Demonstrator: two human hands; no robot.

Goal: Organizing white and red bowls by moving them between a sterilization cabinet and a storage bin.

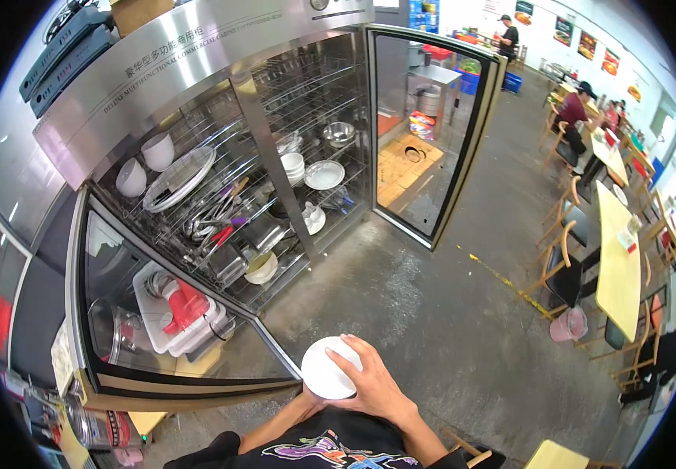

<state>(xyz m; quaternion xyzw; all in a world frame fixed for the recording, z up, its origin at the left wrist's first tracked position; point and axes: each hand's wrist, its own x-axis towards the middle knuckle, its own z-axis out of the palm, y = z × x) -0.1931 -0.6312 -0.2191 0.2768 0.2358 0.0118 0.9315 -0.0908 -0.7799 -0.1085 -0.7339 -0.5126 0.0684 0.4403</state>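
A round white dish (326, 372), held in front of the black printed shirt, has my right hand (373, 378) around its right side, fingers over its face. My left hand (313, 397) is mostly hidden beneath the dish's lower left edge, so its grip cannot be made out. Ahead stands a steel dish cabinet (244, 111) with both glass doors swung open. On its wire shelves are white bowls (292, 167), a white plate (324, 175), oval platters (180, 179), a metal bowl (338, 134) and a cluster of ladles and utensils (215, 220).
The left glass door (191, 328) reaches close to my hands; behind it lie white plastic tubs (180, 311) with red items. The right glass door (432, 135) projects over the floor. Tables (616, 258), chairs (563, 269) and a pink bin (569, 323) line the right side; people sit farther back.
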